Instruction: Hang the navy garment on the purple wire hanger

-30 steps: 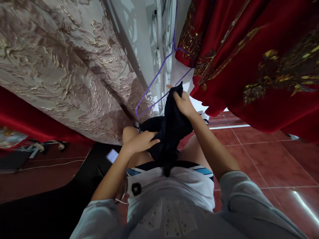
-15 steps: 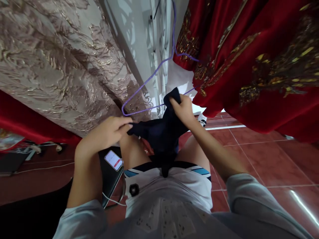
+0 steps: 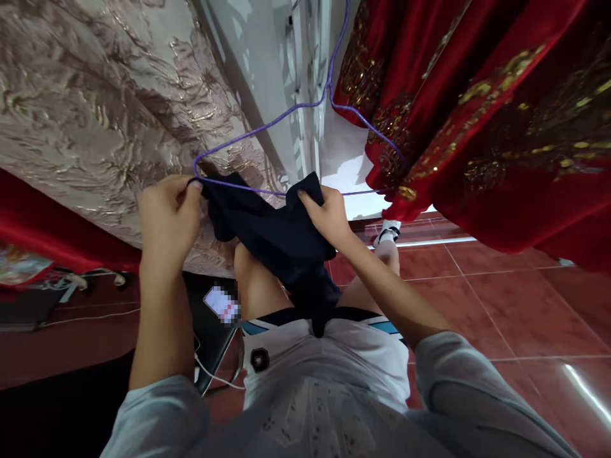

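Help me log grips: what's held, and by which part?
Navy cloth: left hand pinches one corner, right hand its upper edge. Whether the left also holds the purple hanger is unclear.

phone [image 3: 219,303] near right edge of black seat [image 3: 210,340] (screen lit, partly pixelated) | white cable [image 3: 220,380] crossing that same edge | embossed pale fabric [image 3: 109,127] hanging left | gold-sequinned red fabric [image 3: 506,210] hanging right | red floor tiles [image 3: 496,305] below

Pale fabric [image 3: 109,114] blocks the way beyond the left hand [image 3: 167,222], a purple hanger [image 3: 329,86] and red fabric [image 3: 443,140] beyond the right hand [image 3: 329,216], with room over the floor [image 3: 482,312] rightward.
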`<move>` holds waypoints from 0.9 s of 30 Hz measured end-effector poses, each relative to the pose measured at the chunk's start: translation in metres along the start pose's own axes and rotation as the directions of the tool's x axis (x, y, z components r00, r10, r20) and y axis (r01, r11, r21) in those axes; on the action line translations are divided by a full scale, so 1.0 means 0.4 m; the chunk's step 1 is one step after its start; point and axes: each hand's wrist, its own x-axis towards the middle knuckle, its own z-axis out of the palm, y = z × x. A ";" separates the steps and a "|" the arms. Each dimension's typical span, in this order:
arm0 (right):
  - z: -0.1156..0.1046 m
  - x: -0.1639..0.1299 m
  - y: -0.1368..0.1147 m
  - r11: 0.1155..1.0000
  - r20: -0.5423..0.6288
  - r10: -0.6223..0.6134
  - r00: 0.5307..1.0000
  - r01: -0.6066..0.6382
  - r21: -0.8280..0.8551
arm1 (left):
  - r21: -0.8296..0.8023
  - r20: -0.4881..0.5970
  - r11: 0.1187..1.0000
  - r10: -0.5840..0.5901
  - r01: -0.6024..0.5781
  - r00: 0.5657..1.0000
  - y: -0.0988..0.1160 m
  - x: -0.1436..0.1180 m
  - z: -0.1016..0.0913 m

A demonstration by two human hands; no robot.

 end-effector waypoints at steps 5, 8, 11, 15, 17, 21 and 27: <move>-0.051 0.011 0.025 0.996 -0.076 0.061 0.995 -0.066 -0.067 | -0.118 -0.129 0.985 0.109 -0.124 0.986 -0.030 0.014 0.003; -0.051 -0.004 0.018 0.998 -0.057 0.058 0.997 -0.059 -0.021 | -0.202 -0.168 0.940 0.242 -0.274 0.956 0.026 0.051 0.046; -0.039 -0.031 -0.002 0.998 -0.023 0.063 0.998 -0.062 0.031 | -0.177 -0.077 0.938 0.289 -0.299 0.954 0.091 0.097 0.119; -0.090 -0.049 -0.006 1.000 0.027 -0.021 0.999 0.021 0.009 | -0.154 0.059 0.946 0.297 -0.285 0.953 0.124 0.129 0.195; -0.154 -0.050 0.004 0.995 -0.020 -0.099 0.995 0.099 -0.024 | -0.149 0.063 0.942 0.312 -0.300 0.948 0.117 0.130 0.206; -0.322 -0.043 0.021 0.970 -0.388 -0.228 0.893 0.172 -0.174 | -0.134 0.061 0.940 0.325 -0.315 0.944 0.098 0.123 0.179; -0.509 0.017 -0.026 0.969 -0.029 -0.006 1.000 -0.002 -0.248 | -0.111 0.092 0.937 0.343 -0.333 0.935 0.080 0.128 0.136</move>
